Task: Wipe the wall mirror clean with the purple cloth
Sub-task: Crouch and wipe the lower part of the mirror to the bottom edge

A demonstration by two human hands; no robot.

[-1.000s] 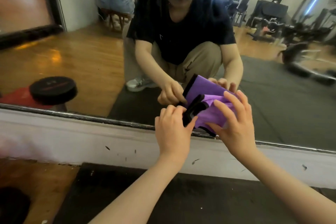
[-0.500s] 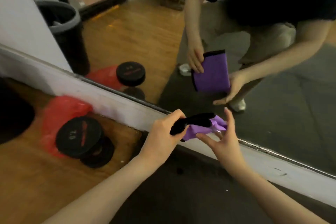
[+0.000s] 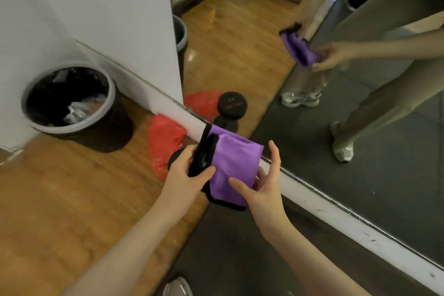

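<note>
Cloth: purple cloth [image 3: 236, 166] with black edging, folded over itself, held in the air between both hands, just near of the mirror's lower edge; it is not touching the glass.
Left hand: left hand [image 3: 186, 176] grips the black-edged left side of the cloth, thumb on top and fingers curled beneath; this appears to steady the fold.
Right hand: right hand [image 3: 263, 190] holds the cloth's right side, thumb laid across the purple face, the other fingers up behind it; the hold looks meant to flatten the cloth into a pad.
Mirror: wall mirror [image 3: 336, 108] fills the right and far side, set above a white baseboard [image 3: 319, 202]; it reflects the legs, the hands and the cloth.
Stage: judged to be preparation; the cloth is being arranged into a wiping pad and no wiping contact exists yet.
Next need: judged, one hand must take the pad and press it flat on the glass.
Surroundings: black bin [image 3: 72, 106] far left by the wall; red bag [image 3: 163, 137] and a dark weight [image 3: 175, 158] on the wooden floor [image 3: 60, 199] by the baseboard, left of the hands; dark mat [image 3: 228, 247] underfoot.
Risk: judged, a loose fold may open during wiping.
</note>
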